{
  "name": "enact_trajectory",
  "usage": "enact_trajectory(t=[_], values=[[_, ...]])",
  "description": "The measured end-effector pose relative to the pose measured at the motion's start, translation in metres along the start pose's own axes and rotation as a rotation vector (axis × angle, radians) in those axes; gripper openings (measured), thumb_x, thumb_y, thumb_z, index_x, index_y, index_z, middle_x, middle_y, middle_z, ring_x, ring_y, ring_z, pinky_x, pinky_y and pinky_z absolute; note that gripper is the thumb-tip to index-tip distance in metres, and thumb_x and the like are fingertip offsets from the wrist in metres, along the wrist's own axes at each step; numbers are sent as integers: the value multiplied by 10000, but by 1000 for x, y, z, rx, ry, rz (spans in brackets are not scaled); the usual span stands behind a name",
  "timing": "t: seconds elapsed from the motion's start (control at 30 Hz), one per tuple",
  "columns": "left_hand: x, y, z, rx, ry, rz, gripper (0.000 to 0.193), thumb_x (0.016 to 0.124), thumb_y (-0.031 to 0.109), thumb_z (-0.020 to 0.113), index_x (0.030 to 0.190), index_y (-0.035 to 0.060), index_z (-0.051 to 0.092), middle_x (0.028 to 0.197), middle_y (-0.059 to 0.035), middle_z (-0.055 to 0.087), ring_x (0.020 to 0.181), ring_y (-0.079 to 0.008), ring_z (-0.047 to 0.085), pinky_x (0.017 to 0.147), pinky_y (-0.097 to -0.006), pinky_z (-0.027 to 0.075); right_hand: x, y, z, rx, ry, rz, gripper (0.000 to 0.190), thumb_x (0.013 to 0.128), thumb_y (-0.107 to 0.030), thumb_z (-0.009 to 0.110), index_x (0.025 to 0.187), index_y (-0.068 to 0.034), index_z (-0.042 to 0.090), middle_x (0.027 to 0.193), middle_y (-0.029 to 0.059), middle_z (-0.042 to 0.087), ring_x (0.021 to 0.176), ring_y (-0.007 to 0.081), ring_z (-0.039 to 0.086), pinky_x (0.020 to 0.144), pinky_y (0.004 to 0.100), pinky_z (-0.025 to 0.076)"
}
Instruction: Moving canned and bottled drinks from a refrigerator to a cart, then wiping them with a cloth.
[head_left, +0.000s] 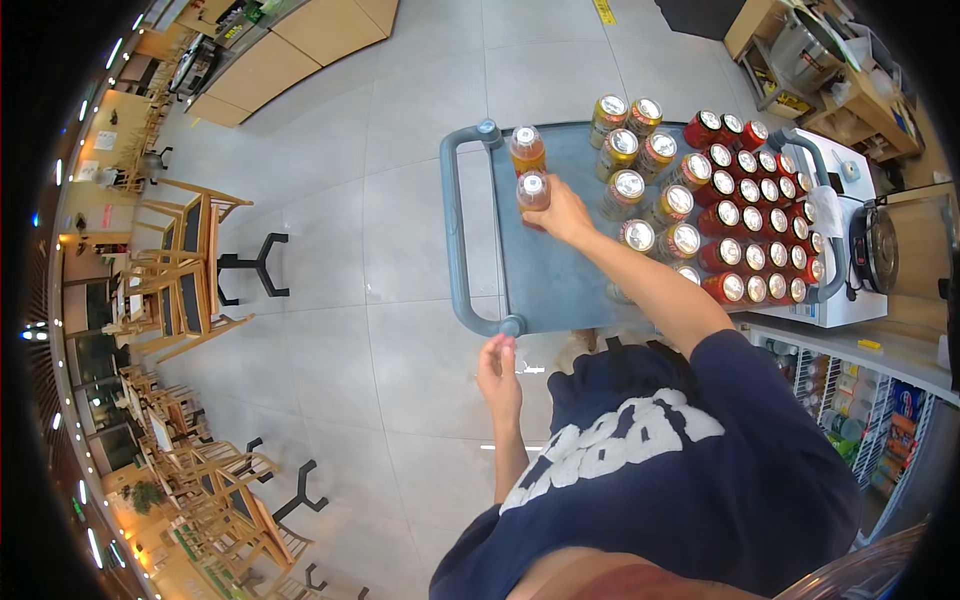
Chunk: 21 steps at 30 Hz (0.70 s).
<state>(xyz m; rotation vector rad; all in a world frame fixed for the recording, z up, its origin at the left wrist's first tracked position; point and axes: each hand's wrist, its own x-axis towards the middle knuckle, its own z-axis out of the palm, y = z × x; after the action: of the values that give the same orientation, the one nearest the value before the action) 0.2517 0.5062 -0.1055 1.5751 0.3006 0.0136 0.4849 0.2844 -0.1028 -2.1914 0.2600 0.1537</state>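
My right hand (561, 211) grips a clear plastic bottle of amber drink (533, 192), upright at the left part of a blue-grey plastic cart (555, 300). A similar bottle (528, 150) stands just beyond it. Right of my hand stand several gold-coloured drink cans (617, 154) in loose rows. Several red drink cans (726, 217) are packed closely at the cart's right end; my forearm crosses in front of some gold cans. My left hand (501, 375) is beside the cart's near left corner, its fingers curled and apart, holding nothing; whether it touches the corner I cannot tell.
The cart's handle (454, 232) juts out at left. At right are a white cabinet (862, 300) with a round black appliance (876, 247) and a drinks fridge (847, 405) with shelved bottles. Wooden chairs (202, 262) and tables stand far left. A wooden counter (300, 52) is at upper left.
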Motion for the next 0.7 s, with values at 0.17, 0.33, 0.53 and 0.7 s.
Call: enact_trajectory(t=[0.17,0.33,0.53,0.7], values=[[-3,13,6,68,-33,-73,291,1056,161,567,1282,-22,580,1178,-135,677,1075,-190,661,937,-329,522,12,9,19,10,159,-22,715,782,-202,812,1380,-13,468,1290,234,626,1216,377,611,1013,455,496],[43,52,41,-7,-66,96,249,1033,116,593,1238,-24,606,1141,-126,682,1095,-192,666,975,-320,510,-51,8,-3,178,305,-89,475,885,-71,652,1326,-19,485,1252,249,622,1153,436,618,999,464,505],[60,94,115,117,-270,262,188,1033,151,604,1145,4,638,983,-61,663,912,-136,633,839,-273,506,-214,38,-140,428,-77,-205,278,946,-173,671,1157,-4,605,1023,108,712,944,172,693,837,342,556],[71,109,213,-7,-796,283,94,988,80,638,938,25,580,892,-9,575,818,-93,523,760,-253,449,-314,96,-228,472,538,9,177,981,-162,653,1088,-22,634,955,54,713,857,124,691,789,311,556]])
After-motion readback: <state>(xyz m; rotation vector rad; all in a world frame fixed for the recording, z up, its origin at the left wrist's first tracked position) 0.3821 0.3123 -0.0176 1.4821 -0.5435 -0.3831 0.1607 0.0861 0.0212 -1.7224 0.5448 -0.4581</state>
